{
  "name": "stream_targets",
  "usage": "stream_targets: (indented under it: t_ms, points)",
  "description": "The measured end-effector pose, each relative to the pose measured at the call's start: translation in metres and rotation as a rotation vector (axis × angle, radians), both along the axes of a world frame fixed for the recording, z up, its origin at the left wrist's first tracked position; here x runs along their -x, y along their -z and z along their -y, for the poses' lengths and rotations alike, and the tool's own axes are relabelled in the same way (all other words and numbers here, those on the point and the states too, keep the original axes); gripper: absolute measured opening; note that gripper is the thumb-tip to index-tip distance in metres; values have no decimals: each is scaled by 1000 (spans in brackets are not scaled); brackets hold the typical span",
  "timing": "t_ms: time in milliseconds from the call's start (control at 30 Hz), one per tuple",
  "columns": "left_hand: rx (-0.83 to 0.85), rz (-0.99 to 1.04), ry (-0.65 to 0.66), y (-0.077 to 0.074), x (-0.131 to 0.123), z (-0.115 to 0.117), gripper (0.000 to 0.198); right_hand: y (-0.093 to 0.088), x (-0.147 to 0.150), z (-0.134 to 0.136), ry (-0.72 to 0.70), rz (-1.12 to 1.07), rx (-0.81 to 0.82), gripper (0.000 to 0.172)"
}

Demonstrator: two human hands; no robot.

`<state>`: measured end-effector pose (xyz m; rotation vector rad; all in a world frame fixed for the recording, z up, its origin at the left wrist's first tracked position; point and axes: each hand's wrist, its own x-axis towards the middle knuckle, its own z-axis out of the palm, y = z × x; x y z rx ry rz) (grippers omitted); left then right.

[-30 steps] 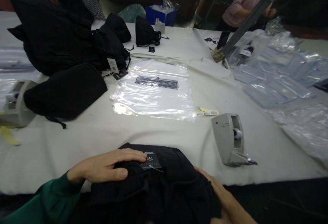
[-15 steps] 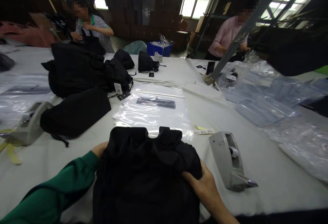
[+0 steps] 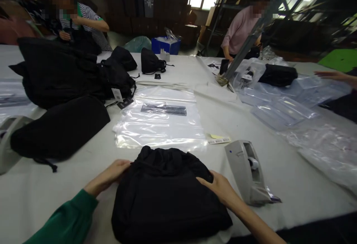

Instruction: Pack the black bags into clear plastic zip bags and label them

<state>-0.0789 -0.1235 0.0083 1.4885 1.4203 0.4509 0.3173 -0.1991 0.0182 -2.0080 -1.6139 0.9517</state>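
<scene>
A black fabric drawstring bag [image 3: 170, 195] lies on the table in front of me, its gathered mouth pointing away. At its upper left edge, my left hand [image 3: 113, 175] grips the cloth, with some fingertips hidden behind the bag. My right hand [image 3: 219, 188] holds the opposite side, thumb on top and the other fingers tucked out of sight. Just beyond the bag lies a stack of clear plastic bags [image 3: 158, 125] with a printed text box. A grey tape dispenser [image 3: 248, 173] stands close to my right hand.
Several black bags, including a long one [image 3: 64, 128], lie at left with paper tags. A barcode sticker strip [image 3: 219, 140] rests by the plastic stack. Clear plastic sleeves [image 3: 281, 110] cover the right side. A metal post [image 3: 251, 35] rises there. Co-workers stand across the table; another person's hand reaches in at right.
The black bag has gone from held up with its mouth raised to lying flatter on the table. Both hands still hold its sides. At right, a co-worker's hand has come into view.
</scene>
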Motion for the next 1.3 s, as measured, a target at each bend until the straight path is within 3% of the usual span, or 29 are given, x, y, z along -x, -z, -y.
stream_targets:
  t_ms: [67, 100, 133, 200, 267, 300, 367, 467, 533, 633, 833, 967, 1133, 1200, 1300]
  points:
    - [-119, -45, -92, -31, -3, -17, 46, -27, 5, -12, -80, 183, -243, 55]
    - [-217, -65, -97, -48, -9, -25, 41, -41, 11, -19, -129, 226, -386, 52]
    - [-294, -54, -22, -64, -18, -31, 36, -55, 19, -28, -196, 217, -501, 45]
    - [-283, 4, 309, -88, -43, -38, 29, -72, 41, -44, -421, 106, -560, 30]
    - [-228, 26, 644, -94, -67, -41, 28, -74, 61, -59, -691, 54, -448, 22]
    - [-217, 13, 762, -89, -76, -42, 28, -69, 67, -64, -785, 91, -361, 18]
    - [-249, -31, 858, -69, -86, -44, 30, -53, 71, -73, -821, 245, -209, 10]
    - [-306, -68, 802, -32, -87, -49, 28, -26, 61, -79, -675, 417, -90, 20]
    - [-331, -76, 762, -11, -85, -50, 30, -14, 53, -80, -625, 439, -64, 18]
    - [-373, -105, 744, 15, -87, -48, 27, -4, 52, -80, -623, 417, -39, 5]
    - [-463, -162, 670, 58, -99, -44, 23, 24, 64, -92, -603, 333, -34, 5]
    - [-504, -125, 588, 57, -93, -42, 25, 31, 63, -95, -590, 256, -94, 7]
    - [-485, -43, 503, 22, -79, -46, 43, 14, 50, -88, -610, 164, -169, 9]
    - [-365, -6, 569, 10, -80, -44, 49, 7, 46, -81, -608, 140, -191, 12]
    - [-238, 15, 781, 5, -87, -33, 53, 0, 41, -73, -578, 107, -212, 14]
